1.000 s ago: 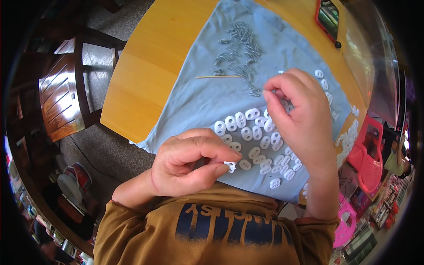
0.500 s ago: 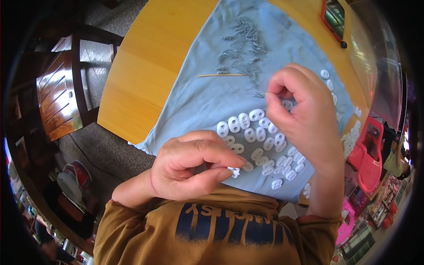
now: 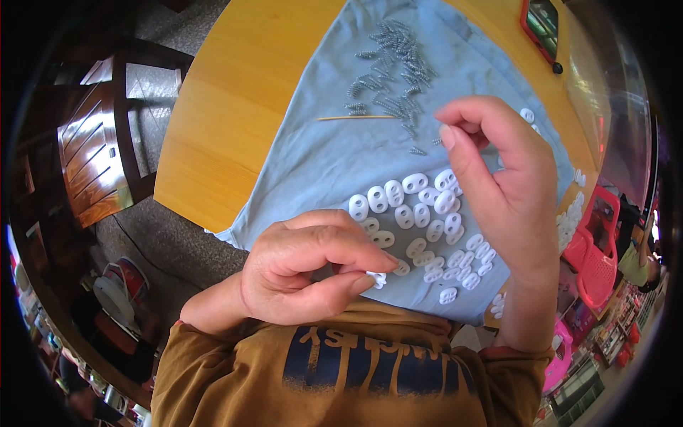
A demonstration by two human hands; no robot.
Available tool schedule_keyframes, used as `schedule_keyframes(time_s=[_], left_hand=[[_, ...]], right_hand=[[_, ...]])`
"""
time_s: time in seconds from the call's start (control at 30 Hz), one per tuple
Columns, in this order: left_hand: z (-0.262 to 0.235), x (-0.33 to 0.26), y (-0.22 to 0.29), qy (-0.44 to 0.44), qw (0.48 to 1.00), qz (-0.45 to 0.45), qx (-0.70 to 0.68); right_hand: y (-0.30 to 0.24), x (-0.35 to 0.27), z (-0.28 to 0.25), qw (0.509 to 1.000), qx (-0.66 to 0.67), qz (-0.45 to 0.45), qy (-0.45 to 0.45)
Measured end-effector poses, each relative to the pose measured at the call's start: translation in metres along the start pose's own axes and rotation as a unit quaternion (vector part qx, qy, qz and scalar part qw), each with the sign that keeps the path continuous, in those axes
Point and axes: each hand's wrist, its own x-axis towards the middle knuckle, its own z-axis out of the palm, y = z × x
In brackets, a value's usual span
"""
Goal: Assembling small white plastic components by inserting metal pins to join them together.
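Note:
My left hand (image 3: 313, 267) is closed, with thumb and index finger pinching a small white plastic piece (image 3: 378, 280) near my shirt. The fingers hide most of that piece. Over the blue cloth, my right hand (image 3: 501, 167) pinches a small metal coil spring (image 3: 437, 142), whose end shows beside the thumb tip. Another loose spring (image 3: 417, 151) lies just left of it. Farther off is a heap of grey springs (image 3: 398, 64). White oval pieces with two holes (image 3: 415, 183) are spread on the cloth between my hands.
The blue cloth (image 3: 299, 153) covers part of a yellow wooden table (image 3: 228, 92). A thin wooden stick (image 3: 356, 117) lies below the spring heap. At the far right is a red-framed device (image 3: 541, 28). More white pieces (image 3: 569, 220) sit along the right edge, near a red plastic chair (image 3: 597, 260).
My right hand has shifted slightly up and right, lifting away from the loose spring with another spring at its fingertips. My left hand stays nearly where it was.

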Motion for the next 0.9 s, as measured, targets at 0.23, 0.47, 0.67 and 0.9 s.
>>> schedule_keyframes(time_s=[0.23, 0.47, 0.67, 0.9], left_hand=[[0.001, 0.002, -0.001, 0.005, 0.999, 0.027, -0.016], [0.000, 0.000, -0.002, 0.001, 1.000, 0.012, -0.021], [0.001, 0.001, -0.003, 0.006, 0.999, 0.022, -0.031], [0.001, -0.001, 0.000, 0.007, 0.999, -0.003, -0.031]], right_hand=[[-0.002, -0.001, -0.005, 0.993, -0.109, -0.032, -0.012], [-0.009, -0.020, 0.005, 0.970, -0.205, -0.130, 0.006], [-0.008, -0.015, 0.004, 0.980, -0.195, -0.034, 0.040], [0.002, -0.006, 0.006, 0.981, -0.194, -0.016, 0.018]])
